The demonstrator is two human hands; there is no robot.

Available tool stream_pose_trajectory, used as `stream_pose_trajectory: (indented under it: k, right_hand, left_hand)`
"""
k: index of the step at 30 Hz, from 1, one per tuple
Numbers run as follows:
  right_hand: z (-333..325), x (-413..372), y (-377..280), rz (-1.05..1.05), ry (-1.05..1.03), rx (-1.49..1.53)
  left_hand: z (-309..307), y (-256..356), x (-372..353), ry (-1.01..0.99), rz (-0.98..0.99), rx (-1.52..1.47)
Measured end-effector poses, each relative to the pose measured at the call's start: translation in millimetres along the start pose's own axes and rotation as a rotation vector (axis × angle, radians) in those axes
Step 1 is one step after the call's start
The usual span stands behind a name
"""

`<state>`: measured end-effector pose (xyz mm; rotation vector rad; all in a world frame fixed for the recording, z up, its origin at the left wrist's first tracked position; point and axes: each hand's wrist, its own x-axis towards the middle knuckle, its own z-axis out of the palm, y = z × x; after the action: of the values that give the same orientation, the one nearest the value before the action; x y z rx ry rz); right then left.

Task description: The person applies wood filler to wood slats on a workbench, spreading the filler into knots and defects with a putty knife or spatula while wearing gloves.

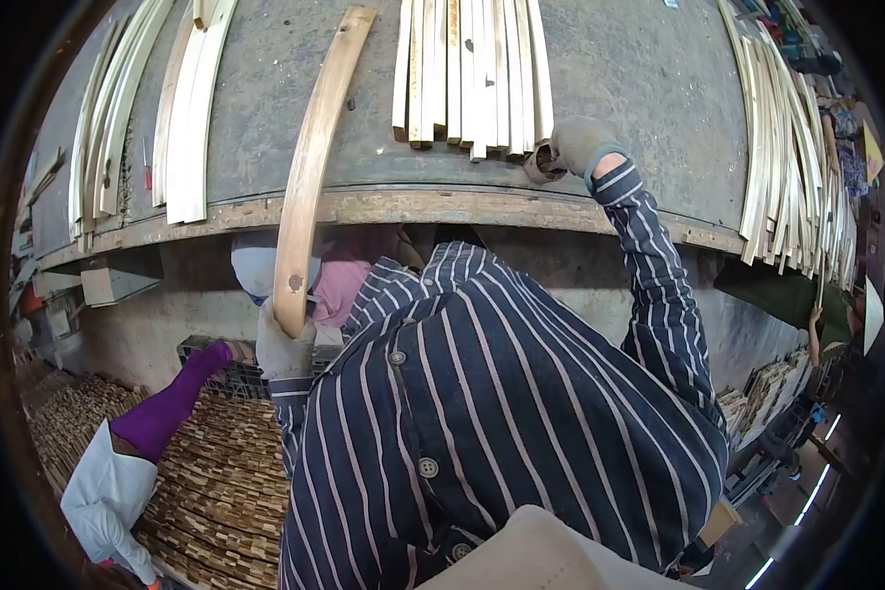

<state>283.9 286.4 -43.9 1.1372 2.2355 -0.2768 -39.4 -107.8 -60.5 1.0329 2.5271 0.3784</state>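
Note:
A long brown wooden slat (310, 167) with a knot near its close end lies across the front edge of the workbench (649, 108). My left hand (285, 349), in a grey glove, is closed round the slat's near end, below the bench edge. My right hand (582, 146), also gloved, is over the bench by the near right corner of a row of pale wooden slats (472, 79). Its fingers are curled at a small brownish shape (544, 165), and I cannot tell what that is.
Further pale slats (192, 118) lie on the bench at left, near a red-handled tool (147, 175). A large pile of slats (782, 157) overhangs the right end. At lower left, a person in purple and white (172, 403) is beside stacked wood pieces (221, 482).

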Motion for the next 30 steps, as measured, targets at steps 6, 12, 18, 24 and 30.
stream_pose_trajectory:
  k: [6,12,18,24,30]
  right_hand:
    - [8,3,41,-0.050,-0.211,0.629]
    - [0,-11,80,-0.176,-0.188,1.003]
    - [-65,12,-34,-0.425,0.184,1.032]
    - [-64,130,-171,-0.386,0.611,0.844]
    - [-47,167,-225,-0.385,0.757,0.690]
  left_hand:
    - [2,-3,1,0.017,-0.008,0.012]
    - [-8,5,-3,0.048,-0.037,-0.005]
    - [-47,-10,-33,0.105,-0.126,0.085]
    - [-77,-17,-74,-0.007,-0.345,-0.043]
    - [-80,-27,-85,-0.057,-0.320,-0.147]
